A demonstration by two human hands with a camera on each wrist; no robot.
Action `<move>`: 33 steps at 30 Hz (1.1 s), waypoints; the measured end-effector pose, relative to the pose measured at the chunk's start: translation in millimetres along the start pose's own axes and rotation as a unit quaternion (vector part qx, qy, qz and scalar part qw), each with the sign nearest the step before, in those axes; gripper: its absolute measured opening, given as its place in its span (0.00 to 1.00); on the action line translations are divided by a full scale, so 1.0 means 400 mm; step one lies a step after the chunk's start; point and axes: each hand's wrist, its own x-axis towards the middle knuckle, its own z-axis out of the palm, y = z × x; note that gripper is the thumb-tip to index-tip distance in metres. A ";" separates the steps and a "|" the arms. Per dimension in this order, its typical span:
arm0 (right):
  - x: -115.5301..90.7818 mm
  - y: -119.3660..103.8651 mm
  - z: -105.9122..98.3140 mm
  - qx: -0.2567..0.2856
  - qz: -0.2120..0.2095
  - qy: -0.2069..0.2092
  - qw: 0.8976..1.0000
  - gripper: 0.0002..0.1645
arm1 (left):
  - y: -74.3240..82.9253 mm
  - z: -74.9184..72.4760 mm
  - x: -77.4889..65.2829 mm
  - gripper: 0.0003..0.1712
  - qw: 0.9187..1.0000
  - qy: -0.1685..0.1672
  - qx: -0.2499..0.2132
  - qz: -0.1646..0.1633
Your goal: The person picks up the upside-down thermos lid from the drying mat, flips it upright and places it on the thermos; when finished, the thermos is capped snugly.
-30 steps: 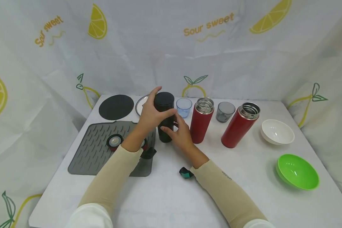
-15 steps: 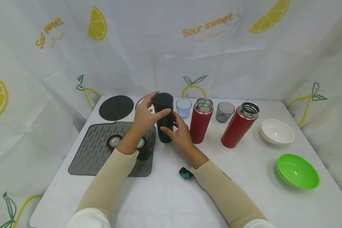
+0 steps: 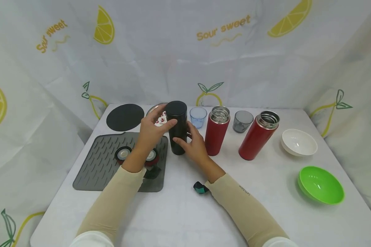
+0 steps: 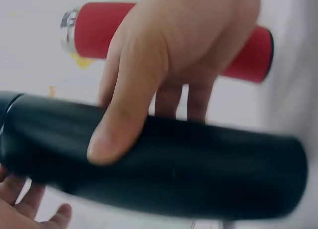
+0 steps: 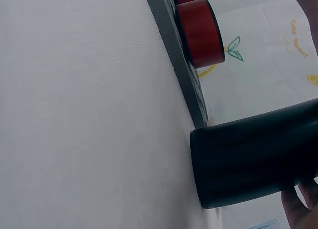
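Observation:
A matte black thermos bottle [image 3: 177,128] stands upright on the white table, its flat black lid [image 3: 176,107] on top. My right hand [image 3: 195,145] grips the body from the right, thumb across the front; the left wrist view shows this right hand [image 4: 174,45] up close. My left hand [image 3: 149,133] reaches round the lid from the left, with the thumb in front and the fingertips partly hidden behind. At the left wrist view's lower corner, left-hand fingers [image 4: 30,201] lie along the lid's edge.
Two uncapped red bottles [image 3: 215,137] [image 3: 256,140], a blue glass [image 3: 198,118] and a grey glass [image 3: 242,121] stand rightward. Beyond are white [image 3: 298,144] and green [image 3: 321,187] bowls. Leftward, two red caps [image 3: 122,154] [image 3: 151,157] sit on a grey mat [image 3: 92,168].
My left thumb has slid leftward across the front of the thermos bottle near its lid, and the left wrist has drawn left and nearer. The right hand keeps its hold.

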 end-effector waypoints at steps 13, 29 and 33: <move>-0.003 -0.012 0.001 -0.013 0.032 -0.034 0.999 0.46 | 0.016 -0.006 0.046 0.44 0.990 -0.090 -0.003 -0.109; 0.014 -0.005 -0.005 -0.014 0.024 -0.040 0.999 0.47 | 0.041 -0.041 0.073 0.43 0.983 -0.141 0.037 -0.112; 0.011 -0.010 -0.011 -0.012 0.052 -0.039 0.998 0.48 | 0.009 -0.139 0.044 0.48 0.968 -0.194 0.113 -0.113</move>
